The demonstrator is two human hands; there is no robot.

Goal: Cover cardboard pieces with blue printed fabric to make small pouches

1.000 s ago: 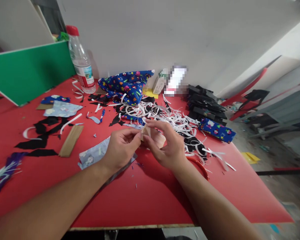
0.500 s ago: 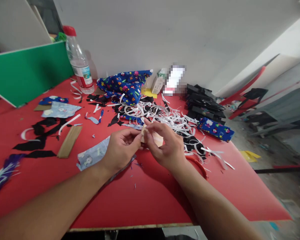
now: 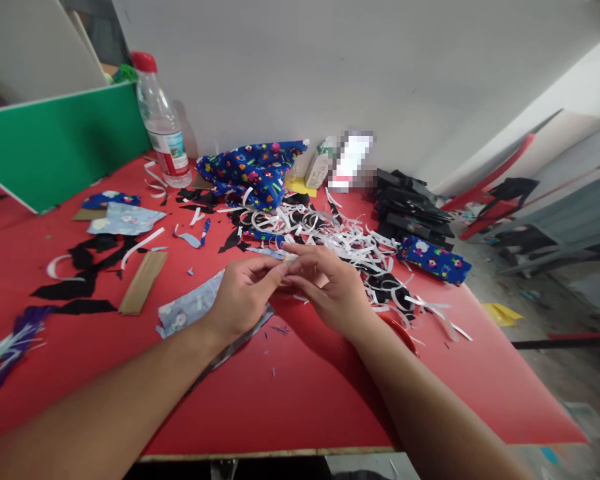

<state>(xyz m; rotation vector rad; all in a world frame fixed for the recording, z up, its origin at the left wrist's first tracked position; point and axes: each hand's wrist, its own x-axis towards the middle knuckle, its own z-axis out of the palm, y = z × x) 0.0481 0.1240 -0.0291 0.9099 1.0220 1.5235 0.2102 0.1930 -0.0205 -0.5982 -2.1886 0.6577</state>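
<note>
My left hand (image 3: pixel 243 299) and my right hand (image 3: pixel 334 288) meet above the middle of the red table. Both are closed, thumbs and fingertips pinching a small beige piece (image 3: pixel 291 259). Most of it is hidden by my fingers, and its kind cannot be made out. Just left of and partly under my left hand lies a light-blue patterned fabric piece (image 3: pixel 187 310). Behind my hands spreads a heap of curled white strips (image 3: pixel 340 233) mixed with black scraps. A red ring-like edge (image 3: pixel 403 332) shows beside my right forearm.
A bottle with a red cap (image 3: pixel 163 127), crumpled dark-blue printed fabric (image 3: pixel 257 172), a carton (image 3: pixel 320 163) and a blurred phone-like screen (image 3: pixel 351 160) stand along the wall. Black pieces are stacked (image 3: pixel 410 203) at right, near folded blue fabric (image 3: pixel 434 260). A tan strip (image 3: pixel 143 283) lies left.
My right fingers have closed further over the beige piece, which showed more before and is now mostly covered. The whole view has shifted slightly.
</note>
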